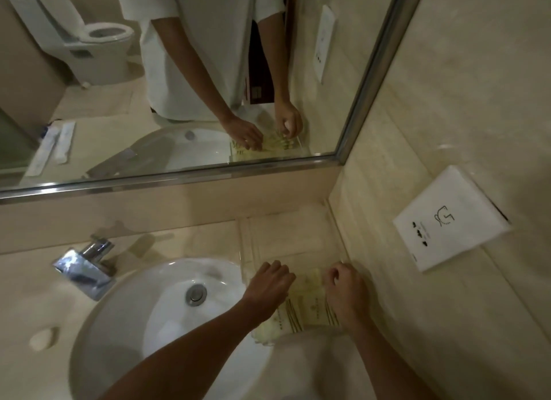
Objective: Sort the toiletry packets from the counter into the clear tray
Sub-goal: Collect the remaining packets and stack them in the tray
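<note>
A stack of pale yellow-green toiletry packets (pixel 307 307) lies on the beige counter, right of the sink. The clear tray (pixel 286 241) stands against the wall corner, and its far part holds nothing that I can see. My left hand (pixel 269 283) rests on the packets' left side with fingers curled down. My right hand (pixel 344 289) presses on their right side, fingers bent over the edge. Both hands cover much of the stack, so whether the packets lie inside the tray's near end is hard to tell. The mirror shows both hands on the packets.
A white round sink (pixel 167 319) with a chrome faucet (pixel 86 268) takes up the left. A soap bar (pixel 44 338) lies at the counter's left. A white socket plate (pixel 450 220) is on the right wall. The mirror (pixel 179 80) runs along the back.
</note>
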The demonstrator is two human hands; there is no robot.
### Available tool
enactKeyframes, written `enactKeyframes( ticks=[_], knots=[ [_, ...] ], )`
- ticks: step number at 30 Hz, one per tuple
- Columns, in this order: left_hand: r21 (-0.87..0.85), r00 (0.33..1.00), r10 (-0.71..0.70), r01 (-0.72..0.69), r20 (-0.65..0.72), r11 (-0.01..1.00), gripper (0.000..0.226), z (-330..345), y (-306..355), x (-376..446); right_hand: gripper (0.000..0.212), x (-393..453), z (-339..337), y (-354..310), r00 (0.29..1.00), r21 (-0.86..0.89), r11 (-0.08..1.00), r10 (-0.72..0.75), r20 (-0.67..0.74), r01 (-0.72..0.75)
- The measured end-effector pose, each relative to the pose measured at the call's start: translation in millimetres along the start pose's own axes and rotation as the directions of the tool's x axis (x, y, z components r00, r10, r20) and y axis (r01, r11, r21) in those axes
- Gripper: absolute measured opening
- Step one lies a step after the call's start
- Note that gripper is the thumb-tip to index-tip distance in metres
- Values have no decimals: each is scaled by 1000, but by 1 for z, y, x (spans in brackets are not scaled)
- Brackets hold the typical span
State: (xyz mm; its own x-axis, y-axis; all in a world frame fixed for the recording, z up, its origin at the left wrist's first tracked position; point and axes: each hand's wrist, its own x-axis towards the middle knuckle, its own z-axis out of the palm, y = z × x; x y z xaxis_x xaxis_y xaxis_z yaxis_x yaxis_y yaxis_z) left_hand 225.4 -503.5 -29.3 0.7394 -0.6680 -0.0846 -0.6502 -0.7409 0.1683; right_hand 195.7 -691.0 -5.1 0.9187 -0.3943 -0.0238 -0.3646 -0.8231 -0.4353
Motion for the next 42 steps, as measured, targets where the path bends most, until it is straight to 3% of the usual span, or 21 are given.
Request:
enactKeyframes(
  ticks=[10,17,23,29,36,42],
  knots=[
    [70,999,35,-37,41,997,32,12,-3,-3,14,-1,4,9,999,-94,995,-43,16,44],
    [69,990,-33,23,140,997,25,5,5,-3,7,-3,14,17,993,-108,990,-75,88,85],
    [58,988,-37,29,151,998,22,8,3,-7,25,-2,19,25,978,40,993,-113,175,107],
    [48,988,-48,41,145,998,25,7,3,-10,45,-2,18,29,928,12,984,-173,331,179],
    [-88,988,-126,134,92,987,31,2,18,2,39,-2,15,34,907,-126,961,-184,379,247],
    [-112,969,-132,158,211,981,43,4,37,21,39,1,12,41,897,-107,978,-120,426,181]
  ],
)
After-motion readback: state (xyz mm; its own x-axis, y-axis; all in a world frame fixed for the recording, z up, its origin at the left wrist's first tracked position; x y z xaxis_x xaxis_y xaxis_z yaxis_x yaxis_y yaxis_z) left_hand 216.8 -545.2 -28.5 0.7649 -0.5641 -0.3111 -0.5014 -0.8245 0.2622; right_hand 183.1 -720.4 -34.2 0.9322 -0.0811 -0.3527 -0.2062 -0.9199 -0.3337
